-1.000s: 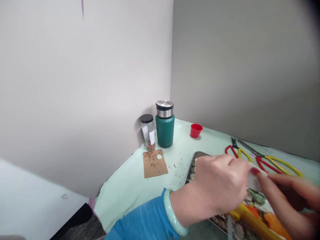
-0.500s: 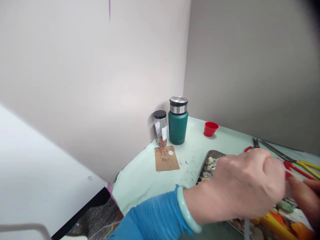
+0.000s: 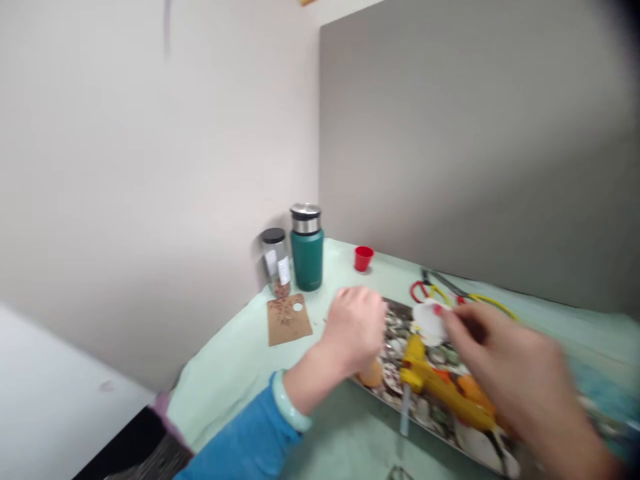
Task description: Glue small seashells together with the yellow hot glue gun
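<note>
My left hand [image 3: 357, 328], with a blue sleeve and a pale green bangle, is curled over the left end of a metal tray [image 3: 425, 433]; what its closed fingers hold, if anything, is hidden. My right hand [image 3: 515, 367] pinches a thin white disc [image 3: 429, 323] above the tray's far side, a red fingernail showing on it. Shells and stones [image 3: 395, 347] fill the tray. A yellow glue gun [image 3: 445, 392] lies across them between my hands, a clear glue stick [image 3: 405, 410] hanging from it over the tray's near edge.
A green flask [image 3: 307, 260] and a black-lidded jar [image 3: 277, 263] stand at the back left, behind a brown card [image 3: 289, 320] strewn with crumbs. Farther right are a red cup [image 3: 363, 258] and red-and-yellow scissors [image 3: 467, 295]. Walls rise behind the cloth-covered table [image 3: 225, 373].
The view has swung right, so the objects sit farther left. My hands have parted, showing the glue gun and the white disc in my right hand.
</note>
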A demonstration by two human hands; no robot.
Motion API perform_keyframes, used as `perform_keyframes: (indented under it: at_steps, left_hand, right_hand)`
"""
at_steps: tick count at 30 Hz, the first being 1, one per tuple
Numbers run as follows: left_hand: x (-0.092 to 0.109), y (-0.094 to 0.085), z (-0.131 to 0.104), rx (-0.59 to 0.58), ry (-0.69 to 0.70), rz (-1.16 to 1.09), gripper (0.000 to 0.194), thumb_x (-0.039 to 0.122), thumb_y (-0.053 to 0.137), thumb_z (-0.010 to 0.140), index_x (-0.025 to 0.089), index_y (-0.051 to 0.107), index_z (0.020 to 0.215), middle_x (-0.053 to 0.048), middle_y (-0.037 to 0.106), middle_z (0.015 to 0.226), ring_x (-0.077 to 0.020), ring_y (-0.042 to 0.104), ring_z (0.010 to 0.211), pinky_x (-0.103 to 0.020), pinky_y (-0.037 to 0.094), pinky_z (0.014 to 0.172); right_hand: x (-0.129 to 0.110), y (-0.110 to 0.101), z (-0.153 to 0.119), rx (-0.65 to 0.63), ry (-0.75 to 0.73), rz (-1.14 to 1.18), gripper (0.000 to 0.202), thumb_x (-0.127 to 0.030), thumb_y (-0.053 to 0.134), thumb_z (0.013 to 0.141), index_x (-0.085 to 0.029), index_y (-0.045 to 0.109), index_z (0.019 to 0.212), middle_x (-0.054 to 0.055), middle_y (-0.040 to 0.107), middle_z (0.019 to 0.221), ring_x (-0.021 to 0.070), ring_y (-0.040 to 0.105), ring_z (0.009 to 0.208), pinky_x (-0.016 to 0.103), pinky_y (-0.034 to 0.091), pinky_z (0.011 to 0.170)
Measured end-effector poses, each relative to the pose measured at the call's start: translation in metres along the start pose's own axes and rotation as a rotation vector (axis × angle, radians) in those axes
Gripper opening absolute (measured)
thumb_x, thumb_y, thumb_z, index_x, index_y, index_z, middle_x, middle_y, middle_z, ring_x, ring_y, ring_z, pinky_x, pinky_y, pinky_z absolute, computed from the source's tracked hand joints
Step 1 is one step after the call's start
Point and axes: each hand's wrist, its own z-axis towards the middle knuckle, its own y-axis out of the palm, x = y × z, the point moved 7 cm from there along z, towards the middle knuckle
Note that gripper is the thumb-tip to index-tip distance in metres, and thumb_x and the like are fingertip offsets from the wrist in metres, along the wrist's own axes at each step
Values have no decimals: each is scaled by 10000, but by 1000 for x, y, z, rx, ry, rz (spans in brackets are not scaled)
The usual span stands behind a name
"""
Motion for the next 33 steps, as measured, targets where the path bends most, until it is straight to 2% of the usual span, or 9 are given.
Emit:
perform_keyframes:
  at_steps: [3, 6, 11, 15, 18, 22, 28, 30, 33]
  left_hand:
    - [-14, 18, -5, -37, -41, 17, 308, 234, 332, 919, 178, 534, 692, -50, 583, 695, -193, 535, 714, -348, 401, 690]
    - [-17, 30, -7, -48, -16, -38, 343, 277, 367, 915, 181, 536, 632, -55, 580, 669, -196, 537, 704, -344, 394, 690]
    - [-26, 38, -9, -82, -74, -83, 194, 237, 409, 891, 194, 555, 770, -56, 611, 814, -212, 551, 813, -332, 414, 725]
    - [-30, 42, -10, -107, -90, -83, 164, 255, 460, 867, 190, 539, 739, -54, 600, 755, -222, 540, 787, -341, 418, 711]
    - [-29, 45, -10, -147, -47, -58, 258, 294, 444, 876, 195, 553, 664, -63, 612, 749, -229, 538, 800, -352, 421, 719]
    - [-25, 53, -12, -197, 27, -61, 180, 224, 492, 834, 196, 619, 959, -89, 621, 1072, -259, 511, 998, -387, 414, 821]
    - [-14, 73, -20, -296, 128, -62, 355, 54, 470, 747, 193, 609, 1042, -85, 661, 1026, -265, 488, 1064, -417, 358, 918]
    - [-12, 73, -19, -308, 152, -83, 331, 58, 482, 739, 198, 625, 1002, -77, 678, 966, -256, 485, 1072, -423, 319, 964]
    - [-13, 64, -11, -318, 141, -137, 193, 226, 466, 841, 209, 655, 809, -52, 682, 834, -232, 531, 953, -406, 342, 935]
  right_hand:
    - [-6, 12, 0, -210, 4, -74, 280, -408, 450, 839, -230, 637, 730, 34, 664, 598, 199, 605, 554, 265, 323, 500]
    - [-11, 32, -4, -335, -38, -92, 295, -326, 414, 877, -194, 655, 769, 88, 698, 695, 217, 636, 648, 277, 323, 529]
    - [-19, 50, -9, -414, -78, -53, 249, -342, 483, 868, -203, 683, 818, 68, 723, 771, 192, 659, 750, 250, 370, 602]
    - [0, 34, 1, -385, -27, -56, 269, -354, 437, 898, -216, 639, 1012, 67, 722, 830, 203, 655, 793, 261, 377, 620]
    - [20, 15, 8, -350, 21, -72, 286, -374, 425, 900, -207, 636, 998, 75, 712, 820, 213, 644, 780, 271, 372, 616]
    - [31, -8, 9, -280, 43, -37, 279, -399, 440, 884, -222, 653, 920, 47, 695, 750, 192, 618, 675, 263, 364, 569]
    - [28, -31, 6, -178, 32, 54, 268, -379, 445, 886, -228, 667, 891, 30, 699, 758, 176, 608, 678, 260, 368, 572]
    - [28, -37, 6, -164, 38, 74, 265, -382, 453, 883, -232, 671, 870, 24, 698, 739, 174, 608, 675, 261, 370, 574]
    - [29, -49, 4, -137, 46, 111, 257, -391, 464, 878, -240, 672, 869, 10, 686, 684, 168, 598, 646, 262, 371, 570]
